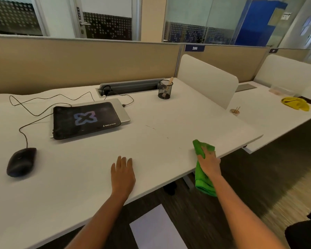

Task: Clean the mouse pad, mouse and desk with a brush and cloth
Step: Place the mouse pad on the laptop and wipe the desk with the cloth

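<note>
Left hand (123,174) open, flat on desk (169,114) near front edge. Right hand (210,162) grips green cloth (204,186), half hanging over that edge. Mouse (22,161) front-left. Risk: the overhanging cloth may wipe poorly or slip off.

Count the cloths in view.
2: a green cloth gripped by the right hand at the desk edge, and a yellow cloth lying on the neighbouring desk. No others show.

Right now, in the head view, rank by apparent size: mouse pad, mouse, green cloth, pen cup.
1. mouse pad
2. mouse and green cloth: too alike to rank, cloth partly under right hand
3. pen cup, smallest but farthest
</note>
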Motion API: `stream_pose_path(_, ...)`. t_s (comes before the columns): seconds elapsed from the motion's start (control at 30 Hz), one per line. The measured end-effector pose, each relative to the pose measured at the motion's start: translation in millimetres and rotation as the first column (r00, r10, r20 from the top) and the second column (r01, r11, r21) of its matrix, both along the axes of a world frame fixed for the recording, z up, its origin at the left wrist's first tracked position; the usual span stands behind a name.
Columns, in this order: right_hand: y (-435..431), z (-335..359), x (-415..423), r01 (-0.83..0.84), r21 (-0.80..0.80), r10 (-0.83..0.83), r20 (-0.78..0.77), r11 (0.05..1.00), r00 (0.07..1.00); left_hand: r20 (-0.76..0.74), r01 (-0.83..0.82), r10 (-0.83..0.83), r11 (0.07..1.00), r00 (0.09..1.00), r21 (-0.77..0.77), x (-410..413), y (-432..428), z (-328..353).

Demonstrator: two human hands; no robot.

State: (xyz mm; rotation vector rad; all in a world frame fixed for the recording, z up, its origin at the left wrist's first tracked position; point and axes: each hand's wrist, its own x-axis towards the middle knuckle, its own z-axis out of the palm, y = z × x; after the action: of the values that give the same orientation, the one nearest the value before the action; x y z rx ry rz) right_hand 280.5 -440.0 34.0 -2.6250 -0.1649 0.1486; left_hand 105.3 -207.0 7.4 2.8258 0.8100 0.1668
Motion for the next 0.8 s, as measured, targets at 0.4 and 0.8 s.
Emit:
stream_pose_path(0.4,29.6,-16.2,-26.9,-0.43,-0.078,0.436,0.079,0.899,0.897,0.048,-0.16,0.161,0.987,0.986,-0.014,24.0,-21.0,-5.0)
stream_pose_path(0.8,22.4,46.4,91.0,-0.407,0.191,0.403,0.063,0.893,0.913,0.09,-0.233,0.234,0.972,0.968,-0.021,35.4,-12.2,-7.6)
